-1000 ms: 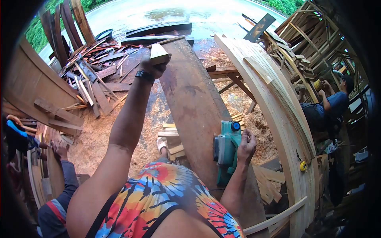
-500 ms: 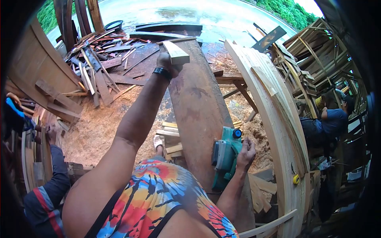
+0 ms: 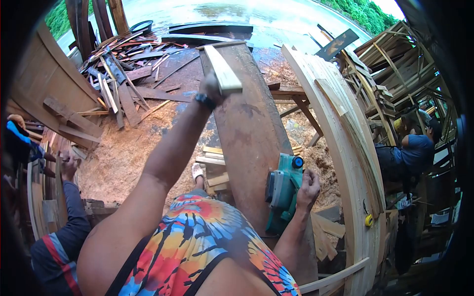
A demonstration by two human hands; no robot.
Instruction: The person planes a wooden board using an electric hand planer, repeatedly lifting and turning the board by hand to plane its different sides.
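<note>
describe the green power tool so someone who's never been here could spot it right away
Find the wide brown plank that runs up the middle of the view. On its near part, just left of the person's right hand, sits the power tool. It is blue-green with a round, blue-faced knob, unlike the plain wood of the plank and the pale boards farther right.

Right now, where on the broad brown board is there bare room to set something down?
The brown board has a bare middle stretch, between the wood piece in the left hand and the green planer. It is crowded around the planer, the right hand close beside.
</note>
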